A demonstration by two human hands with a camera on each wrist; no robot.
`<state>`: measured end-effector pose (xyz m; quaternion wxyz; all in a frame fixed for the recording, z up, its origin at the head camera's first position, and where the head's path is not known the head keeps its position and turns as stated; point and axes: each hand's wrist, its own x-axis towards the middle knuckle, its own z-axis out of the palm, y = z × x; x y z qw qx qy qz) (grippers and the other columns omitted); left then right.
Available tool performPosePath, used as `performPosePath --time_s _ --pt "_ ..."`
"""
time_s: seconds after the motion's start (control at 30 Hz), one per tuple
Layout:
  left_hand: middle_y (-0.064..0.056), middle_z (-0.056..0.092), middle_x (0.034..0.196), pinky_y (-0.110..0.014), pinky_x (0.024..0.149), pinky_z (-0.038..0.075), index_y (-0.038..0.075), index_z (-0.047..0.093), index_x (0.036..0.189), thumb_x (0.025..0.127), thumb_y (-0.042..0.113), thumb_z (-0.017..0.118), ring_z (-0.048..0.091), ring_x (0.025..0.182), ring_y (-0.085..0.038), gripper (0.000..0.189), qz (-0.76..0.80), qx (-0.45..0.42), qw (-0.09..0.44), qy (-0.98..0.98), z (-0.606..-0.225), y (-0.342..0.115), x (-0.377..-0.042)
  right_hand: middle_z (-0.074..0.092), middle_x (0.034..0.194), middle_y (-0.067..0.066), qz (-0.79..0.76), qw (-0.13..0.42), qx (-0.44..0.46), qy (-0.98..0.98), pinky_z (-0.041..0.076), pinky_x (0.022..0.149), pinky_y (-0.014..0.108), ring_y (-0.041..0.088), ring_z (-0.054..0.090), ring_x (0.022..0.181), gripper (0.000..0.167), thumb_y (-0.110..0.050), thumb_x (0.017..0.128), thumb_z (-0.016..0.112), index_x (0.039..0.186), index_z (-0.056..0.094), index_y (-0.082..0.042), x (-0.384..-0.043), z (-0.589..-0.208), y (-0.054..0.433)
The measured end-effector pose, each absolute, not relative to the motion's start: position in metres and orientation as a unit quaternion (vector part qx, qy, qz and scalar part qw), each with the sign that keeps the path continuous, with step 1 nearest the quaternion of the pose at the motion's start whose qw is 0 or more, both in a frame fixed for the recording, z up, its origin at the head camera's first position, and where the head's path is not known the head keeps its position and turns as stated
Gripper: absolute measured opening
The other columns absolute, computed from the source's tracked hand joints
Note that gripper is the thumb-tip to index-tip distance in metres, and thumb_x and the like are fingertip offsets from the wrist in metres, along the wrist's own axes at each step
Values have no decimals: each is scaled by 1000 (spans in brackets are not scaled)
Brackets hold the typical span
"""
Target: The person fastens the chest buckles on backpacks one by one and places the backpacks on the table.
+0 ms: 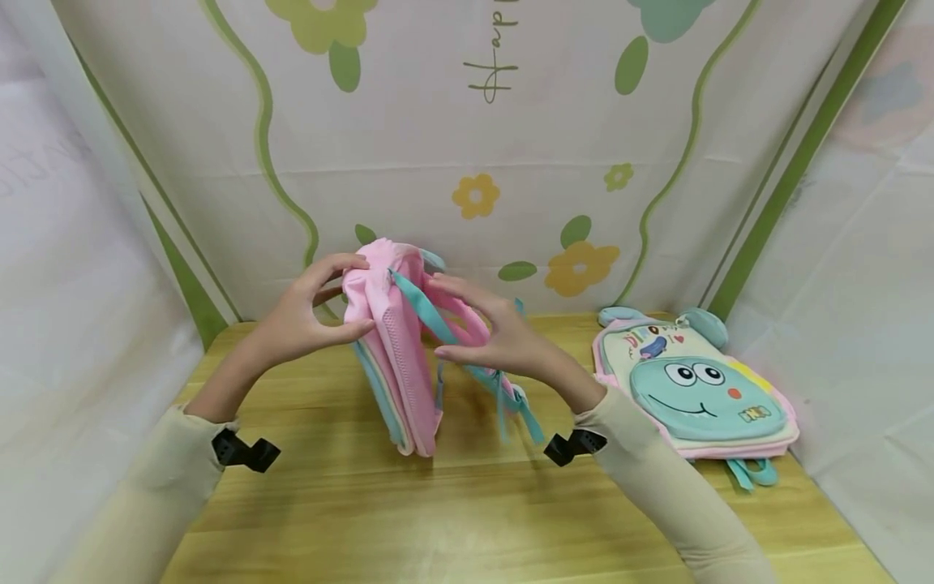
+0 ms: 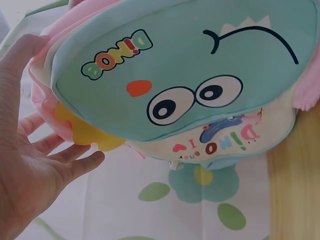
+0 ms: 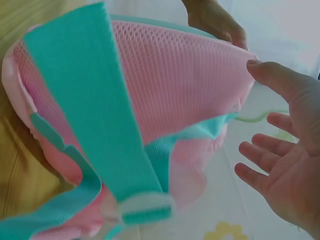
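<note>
A small pink backpack (image 1: 397, 341) stands on edge on the wooden table, its straps hanging to the right. Its teal cartoon-face front (image 2: 195, 80) shows in the left wrist view. My left hand (image 1: 306, 312) grips the upper end, thumb on the near edge and fingers bent round the far side. On the strap side, my right hand (image 1: 492, 324) is held with fingers apart. In the right wrist view its thumb meets the edge of the pink mesh back panel (image 3: 180, 80), and the other fingers hold nothing. A teal strap (image 3: 85, 100) crosses that panel.
A second dinosaur-face backpack (image 1: 708, 397) lies face up at the right of the table (image 1: 467, 519). White printed cloth walls (image 1: 554, 138) enclose the back and both sides. A strap buckle (image 3: 147, 207) dangles from the held backpack.
</note>
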<state>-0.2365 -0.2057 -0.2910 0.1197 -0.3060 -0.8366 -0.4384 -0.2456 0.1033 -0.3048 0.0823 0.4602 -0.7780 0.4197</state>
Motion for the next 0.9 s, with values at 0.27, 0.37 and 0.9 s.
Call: performPosePath --time_s 0.27,0.37,0.9 --pt "-2 48 150 -43 114 45 15 49 143 81 6 84 47 132 -15 72 -428 -279 120 -851 -291 -222 -233 41 162 5 428 99 409 -800 35 120 52 22 36 151 80 -14 87 82 156 42 -15 -245 -314 138" --pt "0 49 149 -24 110 45 19 49 144 81 7 84 47 130 -8 73 -424 -270 122 -856 -292 -227 -231 39 163 3 435 77 375 -815 35 121 51 22 36 151 82 -18 88 81 158 38 -17 -247 -326 150" --pt "4 50 145 -6 101 41 21 50 145 83 7 83 46 130 -5 72 -433 -238 119 -861 -298 -248 -221 35 164 8 399 -63 327 -854 35 119 54 31 37 149 94 -39 86 82 161 30 -17 -242 -411 157"
